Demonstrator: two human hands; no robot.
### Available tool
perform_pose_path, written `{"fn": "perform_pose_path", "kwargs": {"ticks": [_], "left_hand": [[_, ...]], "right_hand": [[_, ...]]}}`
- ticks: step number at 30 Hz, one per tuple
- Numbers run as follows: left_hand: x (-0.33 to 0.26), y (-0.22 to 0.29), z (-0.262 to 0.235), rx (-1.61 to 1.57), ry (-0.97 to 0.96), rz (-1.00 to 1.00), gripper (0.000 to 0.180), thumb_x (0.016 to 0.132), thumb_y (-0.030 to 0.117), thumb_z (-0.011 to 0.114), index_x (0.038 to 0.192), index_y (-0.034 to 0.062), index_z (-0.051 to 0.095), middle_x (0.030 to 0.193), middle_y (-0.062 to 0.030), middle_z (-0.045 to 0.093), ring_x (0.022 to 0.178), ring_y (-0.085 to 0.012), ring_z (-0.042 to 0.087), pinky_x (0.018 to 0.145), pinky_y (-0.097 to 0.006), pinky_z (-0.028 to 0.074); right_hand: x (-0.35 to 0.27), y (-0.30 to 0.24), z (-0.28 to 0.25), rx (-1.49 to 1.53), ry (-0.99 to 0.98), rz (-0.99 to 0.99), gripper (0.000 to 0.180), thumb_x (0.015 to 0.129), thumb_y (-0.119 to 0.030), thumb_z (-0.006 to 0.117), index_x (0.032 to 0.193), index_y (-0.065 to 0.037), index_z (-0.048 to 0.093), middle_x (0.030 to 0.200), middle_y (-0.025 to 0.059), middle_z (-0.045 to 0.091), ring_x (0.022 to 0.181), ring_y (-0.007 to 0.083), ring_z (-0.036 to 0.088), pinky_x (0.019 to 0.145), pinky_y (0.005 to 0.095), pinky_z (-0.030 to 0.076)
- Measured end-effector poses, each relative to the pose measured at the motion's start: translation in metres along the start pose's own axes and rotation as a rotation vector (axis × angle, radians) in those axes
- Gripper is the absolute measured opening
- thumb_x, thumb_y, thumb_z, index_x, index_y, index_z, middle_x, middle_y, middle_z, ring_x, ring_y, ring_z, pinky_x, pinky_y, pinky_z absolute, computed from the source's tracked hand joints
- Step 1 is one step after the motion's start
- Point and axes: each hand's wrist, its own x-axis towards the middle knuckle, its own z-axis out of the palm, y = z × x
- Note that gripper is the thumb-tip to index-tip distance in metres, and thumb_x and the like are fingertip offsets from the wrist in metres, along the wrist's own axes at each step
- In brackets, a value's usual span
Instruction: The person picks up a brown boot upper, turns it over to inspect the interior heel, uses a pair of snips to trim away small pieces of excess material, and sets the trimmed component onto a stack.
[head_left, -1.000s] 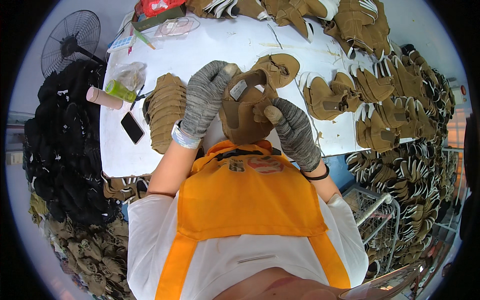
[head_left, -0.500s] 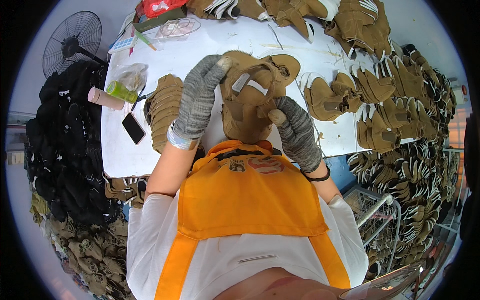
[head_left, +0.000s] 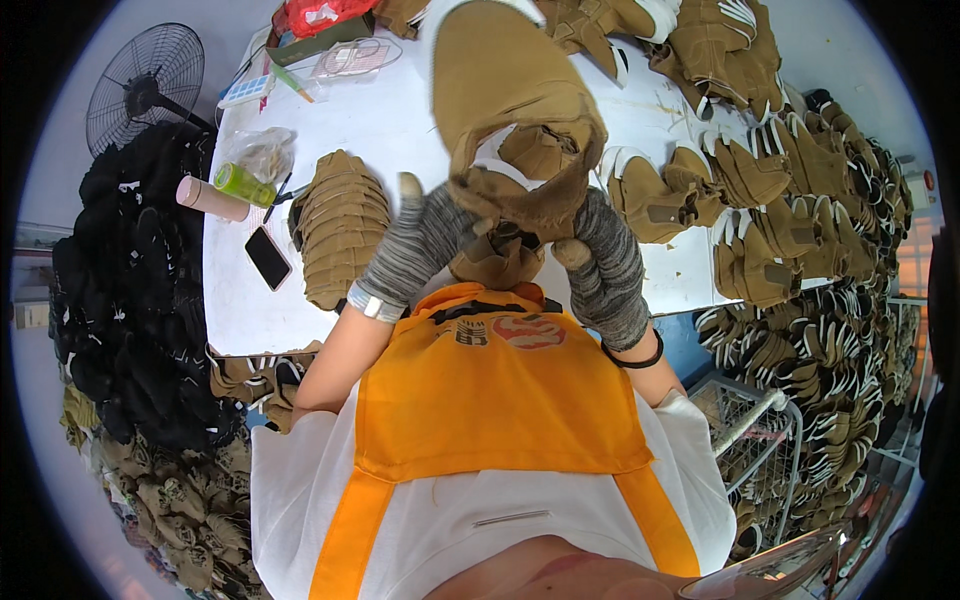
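A brown suede shoe upper (head_left: 510, 85) is held up above the white table, its rounded toe part pointing away from me and its opening facing me. My left hand (head_left: 425, 240), in a grey knit glove with bare fingertips, supports its near left side. The left thumb sticks up apart from it, while the other fingers go out of sight behind the upper. On the near right side my right hand (head_left: 605, 270), gloved alike, grips the edge. Its thumb shows in front and its fingers are mostly hidden.
Nested brown uppers (head_left: 345, 240) lie left of my left hand, near a phone (head_left: 267, 258), a green bottle (head_left: 243, 184) and a pink one (head_left: 212, 198). More uppers (head_left: 755, 260) stand at the right. A fan (head_left: 145, 95) and black piles (head_left: 140, 300) flank the table (head_left: 260, 325).
The upper has been raised and turned, so its toe part now points away from me. My left hand has come down and inward; the right hand stays close to its place.
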Motion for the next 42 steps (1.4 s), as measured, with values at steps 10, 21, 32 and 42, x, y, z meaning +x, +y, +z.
{"fn": "perform_pose_path", "kwargs": {"ticks": [10, 21, 32, 42], "left_hand": [[0.001, 0.023, 0.073, 0.070, 0.012, 0.167, 0.085, 0.081, 0.051, 0.068, 0.140, 0.0017, 0.032, 0.138, -0.0156, 0.043, 0.127, -0.0276, 0.043, 0.107, -0.040, 0.037], [0.000, 0.019, 0.089, 0.480, 0.060, 0.236, 0.080, 0.076, 0.049, 0.073, 0.131, -0.0005, 0.044, 0.122, -0.0120, 0.054, 0.113, -0.0209, 0.053, 0.094, -0.032, 0.046], [-0.001, 0.013, 0.094, 0.652, 0.121, 0.233, 0.069, 0.079, 0.041, 0.074, 0.128, -0.0003, 0.047, 0.119, -0.0106, 0.056, 0.109, -0.0201, 0.053, 0.092, -0.032, 0.045], [0.012, 0.000, 0.049, -0.039, -0.011, 0.158, 0.056, 0.095, 0.042, 0.051, 0.134, 0.0036, 0.038, 0.127, -0.0154, 0.049, 0.116, -0.0290, 0.051, 0.101, -0.041, 0.044]], "right_hand": [[-0.008, -0.002, -0.020, 0.316, 0.102, 0.380, 0.052, 0.094, -0.044, 0.054, 0.121, 0.001, 0.056, 0.106, 0.0100, 0.065, 0.103, 0.0206, 0.060, 0.092, 0.0344, 0.046], [-0.016, 0.031, -0.006, -0.129, -0.013, 0.156, 0.070, 0.085, -0.051, 0.062, 0.134, -0.004, 0.044, 0.127, 0.0138, 0.053, 0.118, 0.0218, 0.050, 0.100, 0.0364, 0.041], [0.006, 0.011, -0.004, 0.365, 0.230, 0.490, 0.073, 0.077, -0.048, 0.074, 0.126, -0.001, 0.049, 0.117, 0.0139, 0.059, 0.106, 0.0226, 0.058, 0.091, 0.0352, 0.050], [0.003, 0.033, 0.017, -0.354, 0.091, 0.006, 0.096, 0.074, -0.040, 0.077, 0.144, -0.001, 0.024, 0.144, 0.0177, 0.033, 0.133, 0.0309, 0.035, 0.111, 0.0392, 0.031]]}}
